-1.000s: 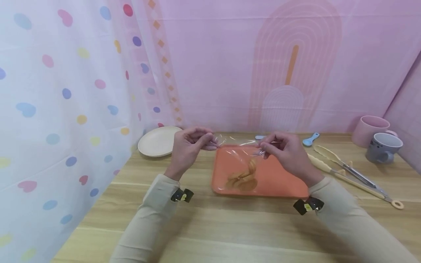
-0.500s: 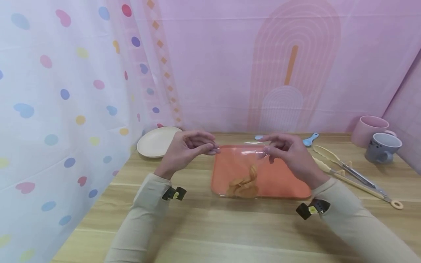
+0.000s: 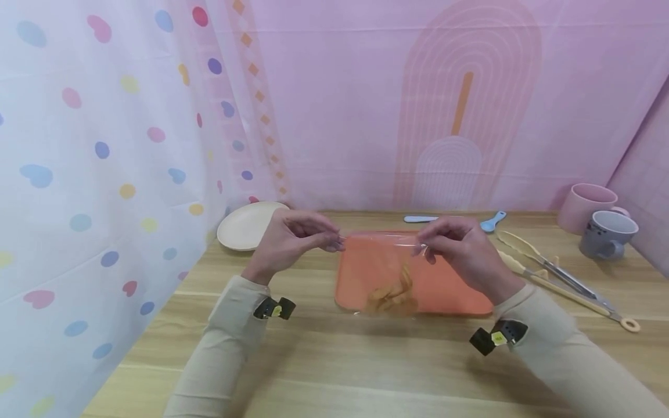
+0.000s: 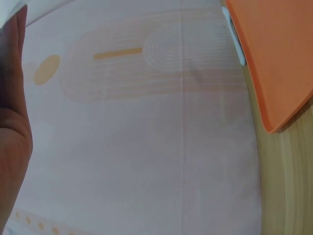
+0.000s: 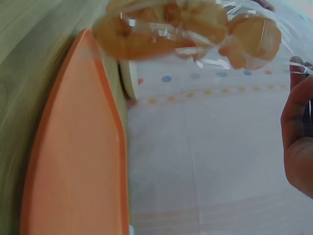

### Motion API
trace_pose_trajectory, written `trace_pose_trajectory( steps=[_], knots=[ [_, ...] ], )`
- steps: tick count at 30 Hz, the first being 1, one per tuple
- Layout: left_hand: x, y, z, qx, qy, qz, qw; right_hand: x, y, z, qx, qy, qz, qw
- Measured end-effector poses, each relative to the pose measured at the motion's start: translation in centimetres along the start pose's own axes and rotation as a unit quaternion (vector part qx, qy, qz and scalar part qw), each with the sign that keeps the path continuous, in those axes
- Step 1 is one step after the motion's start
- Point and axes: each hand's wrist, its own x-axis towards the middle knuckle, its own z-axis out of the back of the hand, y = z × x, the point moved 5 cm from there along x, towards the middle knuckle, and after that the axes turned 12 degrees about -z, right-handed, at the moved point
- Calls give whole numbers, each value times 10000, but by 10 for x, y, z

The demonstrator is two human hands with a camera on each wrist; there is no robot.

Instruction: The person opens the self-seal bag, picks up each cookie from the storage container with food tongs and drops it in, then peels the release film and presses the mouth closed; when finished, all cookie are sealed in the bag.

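Note:
A clear plastic bag (image 3: pixel 378 252) hangs between the two hands, its top edge stretched nearly straight. Golden-brown, round flat food pieces like cookies (image 3: pixel 393 299) are gathered at its bottom; the right wrist view shows these pieces (image 5: pixel 190 29) close up through shiny film. My left hand (image 3: pixel 298 239) pinches the upper left corner of the bag between thumb and fingers. At the opposite corner, the right hand (image 3: pixel 462 249) pinches the film the same way. In the head view, the bag overlaps an orange tray (image 3: pixel 455 290) lying behind it on the table.
A cream plate (image 3: pixel 245 226) stands at the back left. Behind the tray lies a light blue utensil handle (image 3: pixel 420 219), with a blue spoon (image 3: pixel 493 222) farther right. Tongs (image 3: pixel 569 284) lie at the right, near a pink mug (image 3: pixel 585 206) and a grey mug (image 3: pixel 608 235).
Both hands have come slightly lower and a little farther apart. The bag's crumpled top has been pulled straighter, and its contents have shifted down and slightly to the right.

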Motion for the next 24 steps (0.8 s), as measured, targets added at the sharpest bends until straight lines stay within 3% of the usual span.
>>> trace_pose_trajectory(
  steps=[4,8,12,17,21,24],
  knots=[
    [0,-9,1,-100,340,-102,9993,-1,5,-3,-339,-31,-99,9994],
    [-1,-12,3,-50,590,-9,9982,-3,8,-3,-923,-297,-269,9949],
    [-3,-13,6,511,587,166,9968,-4,9,-3,-1572,-614,-224,9854],
    [-1,-18,3,1159,895,304,9888,-2,2,-4,-2244,-837,-372,9702],
    [3,-30,-1,1491,1108,146,9825,2,-3,-9,-2665,-888,-769,9566],
    [5,-37,-4,1655,1134,-65,9797,8,-5,-20,-2951,-595,-988,9485]
  ],
)
